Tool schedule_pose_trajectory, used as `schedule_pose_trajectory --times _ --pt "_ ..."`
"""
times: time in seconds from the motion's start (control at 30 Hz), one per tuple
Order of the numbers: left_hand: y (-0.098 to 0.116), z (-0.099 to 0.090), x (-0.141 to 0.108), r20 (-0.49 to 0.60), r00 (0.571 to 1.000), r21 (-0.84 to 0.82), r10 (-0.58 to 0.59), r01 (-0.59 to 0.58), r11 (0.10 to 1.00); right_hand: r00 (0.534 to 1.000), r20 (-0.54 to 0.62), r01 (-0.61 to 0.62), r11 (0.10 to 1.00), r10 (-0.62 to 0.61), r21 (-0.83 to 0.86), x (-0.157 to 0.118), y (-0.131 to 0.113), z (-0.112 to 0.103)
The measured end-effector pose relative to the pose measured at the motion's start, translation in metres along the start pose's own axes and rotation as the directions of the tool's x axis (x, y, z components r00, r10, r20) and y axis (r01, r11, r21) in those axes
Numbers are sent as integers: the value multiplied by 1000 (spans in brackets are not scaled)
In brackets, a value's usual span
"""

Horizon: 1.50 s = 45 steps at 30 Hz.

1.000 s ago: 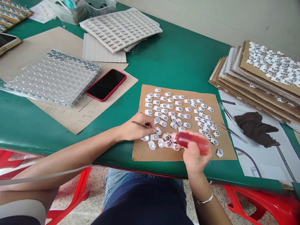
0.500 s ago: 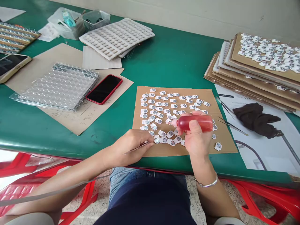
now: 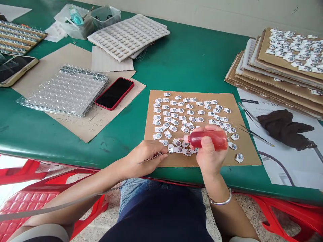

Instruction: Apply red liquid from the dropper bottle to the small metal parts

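Note:
My left hand rests at the front left of a brown cardboard sheet, its fingers pinching a pair of thin metal tweezers. Just past those fingertips lies a small round silvery piece on a white tab. My right hand is wrapped round a squeeze bottle of red liquid, tilted on its side above the sheet. The bottle's fine tip points left, over the nearer rows of pieces; whether it touches one I cannot tell. Rows of similar tabbed pieces cover the sheet, some hidden behind the bottle and right hand.
Two more tweezers and a dark cloth lie to the right on a printed sheet. Behind them rises a stack of cardboard trays. Leftward are a red-cased phone, a clear blister tray and white foam trays.
The bottle in my right hand has come nearer the table's front edge, its tip closer to my left fingertips. My left hand keeps its pinch on the tweezers. The view has shifted slightly.

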<state>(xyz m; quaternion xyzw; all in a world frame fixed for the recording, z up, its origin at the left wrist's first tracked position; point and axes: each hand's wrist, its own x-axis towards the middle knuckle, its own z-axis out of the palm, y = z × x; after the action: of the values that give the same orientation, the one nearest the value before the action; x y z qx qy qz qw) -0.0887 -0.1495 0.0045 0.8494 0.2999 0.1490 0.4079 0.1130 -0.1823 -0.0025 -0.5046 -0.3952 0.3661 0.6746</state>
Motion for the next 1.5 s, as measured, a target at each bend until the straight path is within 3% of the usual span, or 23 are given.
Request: schedule_pose_trajectory --times 0.17,0.3,0.5,0.87,1.5 --pt "-2 2 0 -13 996 21 90 -90 996 999 -38 23 999 -24 -42 -1 3 0" --pt "-4 8 -2 -20 980 69 200 -198 978 998 49 43 987 -36 -152 -5 5 3" --pt "-4 12 -2 -93 943 114 318 -307 945 965 170 254 869 -199 -425 -5 3 6" --pt "-11 16 -5 -140 918 120 370 -355 927 954 226 286 819 -196 -497 -4 4 8" --pt "-11 19 -6 -169 921 141 352 -330 933 951 197 306 796 -237 -523 -3 5 6"
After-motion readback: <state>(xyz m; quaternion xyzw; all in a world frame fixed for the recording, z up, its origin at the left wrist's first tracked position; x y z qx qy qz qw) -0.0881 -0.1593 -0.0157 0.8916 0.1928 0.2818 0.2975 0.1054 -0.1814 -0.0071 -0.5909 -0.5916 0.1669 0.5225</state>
